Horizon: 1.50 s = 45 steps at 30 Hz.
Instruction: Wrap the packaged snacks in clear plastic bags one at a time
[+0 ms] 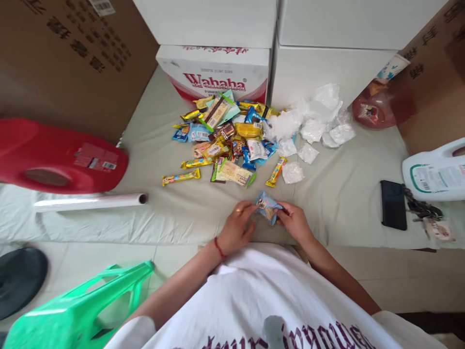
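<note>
A small light-blue snack packet (pixel 268 207) is held between my two hands near the table's front edge. My right hand (pixel 295 220) pinches its right end with thumb and fingers. On the other side, the fingertips of my left hand (pixel 238 224) are closed at the packet's left edge; a ring and a red bracelet show on this hand and wrist. Beyond the packet lies a heap of wrapped snacks (pixel 225 145) in yellow, blue, brown and green. To its right sits a pile of clear crumpled plastic wraps (pixel 312 121). One yellow snack bar (pixel 276 171) lies just beyond my hands.
White boxes (pixel 218 72) are stacked at the back, with brown cartons (pixel 72 63) at the sides. At left are a red jug (pixel 61 157) and a film roll (pixel 90 202). A phone (pixel 393 205), keys (pixel 423 206) and white bottle (pixel 436 169) lie right. A green stool (pixel 80 300) stands below.
</note>
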{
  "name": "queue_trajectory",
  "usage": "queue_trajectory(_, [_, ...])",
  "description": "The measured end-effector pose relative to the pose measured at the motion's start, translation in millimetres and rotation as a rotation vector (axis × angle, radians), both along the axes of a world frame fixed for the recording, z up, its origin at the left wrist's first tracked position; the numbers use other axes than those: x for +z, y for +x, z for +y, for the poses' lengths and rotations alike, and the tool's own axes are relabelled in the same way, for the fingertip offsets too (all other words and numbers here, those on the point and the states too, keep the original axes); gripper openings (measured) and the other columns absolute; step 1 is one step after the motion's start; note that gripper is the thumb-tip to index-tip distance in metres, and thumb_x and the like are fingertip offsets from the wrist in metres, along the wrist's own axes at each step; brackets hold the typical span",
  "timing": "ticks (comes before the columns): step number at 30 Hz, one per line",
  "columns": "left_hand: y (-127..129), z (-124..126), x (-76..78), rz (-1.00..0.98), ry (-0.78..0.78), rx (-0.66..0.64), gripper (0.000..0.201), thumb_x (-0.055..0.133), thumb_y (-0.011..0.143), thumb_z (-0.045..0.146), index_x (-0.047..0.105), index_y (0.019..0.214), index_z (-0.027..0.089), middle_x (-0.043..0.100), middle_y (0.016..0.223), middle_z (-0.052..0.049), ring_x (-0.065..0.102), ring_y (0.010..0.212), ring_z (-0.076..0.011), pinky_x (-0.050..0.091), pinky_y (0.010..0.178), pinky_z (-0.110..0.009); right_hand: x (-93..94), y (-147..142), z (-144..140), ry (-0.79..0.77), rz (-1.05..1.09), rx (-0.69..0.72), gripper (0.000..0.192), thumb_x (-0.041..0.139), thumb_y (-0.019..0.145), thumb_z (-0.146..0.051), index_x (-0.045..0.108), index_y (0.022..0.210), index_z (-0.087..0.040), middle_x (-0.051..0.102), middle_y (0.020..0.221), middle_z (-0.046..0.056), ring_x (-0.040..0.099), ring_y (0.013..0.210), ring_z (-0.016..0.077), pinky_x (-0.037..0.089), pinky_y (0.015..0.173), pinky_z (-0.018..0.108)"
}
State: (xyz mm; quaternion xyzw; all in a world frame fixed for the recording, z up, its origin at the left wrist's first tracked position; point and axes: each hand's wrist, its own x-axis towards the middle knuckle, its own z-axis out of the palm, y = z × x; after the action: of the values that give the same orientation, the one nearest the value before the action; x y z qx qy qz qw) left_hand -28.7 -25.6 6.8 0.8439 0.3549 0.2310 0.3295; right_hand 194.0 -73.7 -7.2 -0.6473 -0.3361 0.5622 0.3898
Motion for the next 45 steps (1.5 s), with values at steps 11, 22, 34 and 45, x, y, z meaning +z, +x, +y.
queue_trajectory(11, [-92.4, -11.9, -29.4, 0.224, 0.145, 0.447, 0.021, 0.051, 0.094, 0.02, 0.067, 0.108, 0.021, 0.068, 0.106, -0.009, 0.069, 0.091, -0.0218, 0.059, 0.08, -0.035, 45.0, 222.8, 71.3, 0.433, -0.268, -0.824, 0.037, 0.086, 0.065, -0.032, 0.062, 0.09, -0.021, 0.068, 0.075, -0.002, 0.062, 0.063, 0.0124, 0.057, 0.065, 0.029])
queue_trajectory(22, [-83.9, -18.3, -37.9, 0.269, 0.357, 0.452, 0.02, 0.055, 0.091, 0.014, 0.069, 0.103, 0.021, 0.072, 0.1, -0.008, 0.067, 0.092, -0.0242, 0.056, 0.082, -0.036, 48.2, 357.1, 194.8, 0.254, -0.583, -0.893, 0.03, 0.072, 0.081, -0.036, 0.048, 0.068, -0.026, 0.049, 0.056, -0.005, 0.043, 0.047, 0.0112, 0.039, 0.047, 0.03])
queue_trajectory(34, [-82.8, -19.7, -38.9, 0.154, 0.27, 0.422, 0.018, 0.057, 0.086, 0.013, 0.073, 0.09, 0.02, 0.074, 0.089, -0.008, 0.068, 0.083, -0.0226, 0.057, 0.079, -0.037, 5.1, 151.5, 66.5, 0.217, -0.703, -0.387, 0.032, 0.067, 0.081, -0.048, 0.072, 0.091, -0.019, 0.067, 0.076, 0.001, 0.056, 0.067, 0.0153, 0.045, 0.069, 0.029])
queue_trajectory(45, [-49.6, 8.2, 4.1, -0.555, -0.777, 0.507, 0.025, 0.066, 0.088, 0.044, 0.071, 0.092, 0.02, 0.065, 0.084, -0.003, 0.061, 0.074, -0.0148, 0.05, 0.068, -0.028, 33.5, 84.5, 106.9, 0.24, -0.272, -0.18, 0.036, 0.076, 0.071, -0.055, 0.071, 0.085, -0.022, 0.061, 0.066, -0.002, 0.05, 0.059, 0.0143, 0.042, 0.058, 0.028])
